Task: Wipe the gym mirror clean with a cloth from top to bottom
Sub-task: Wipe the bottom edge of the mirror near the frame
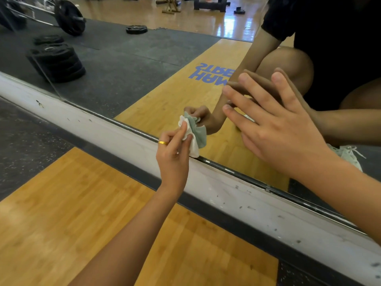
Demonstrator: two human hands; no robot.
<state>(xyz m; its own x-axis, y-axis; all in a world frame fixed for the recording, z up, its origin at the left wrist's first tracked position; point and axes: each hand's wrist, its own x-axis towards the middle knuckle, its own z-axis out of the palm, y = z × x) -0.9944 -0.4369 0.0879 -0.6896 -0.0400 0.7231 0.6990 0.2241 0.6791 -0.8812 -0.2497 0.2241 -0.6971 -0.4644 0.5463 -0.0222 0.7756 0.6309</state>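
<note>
Left hand (173,155), its grip pinching a small bunched cloth (192,147) against the mirror's (144,69) bottom edge. The cloth looks soft and light, best held by its gathered middle. Right hand (278,129) rests spread flat on the glass.

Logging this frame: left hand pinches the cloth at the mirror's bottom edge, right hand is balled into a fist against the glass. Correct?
Not quite. The head view shows the right hand open, fingers straight and spread against the mirror, not a fist. The left hand does pinch the cloth at the bottom edge.
</note>
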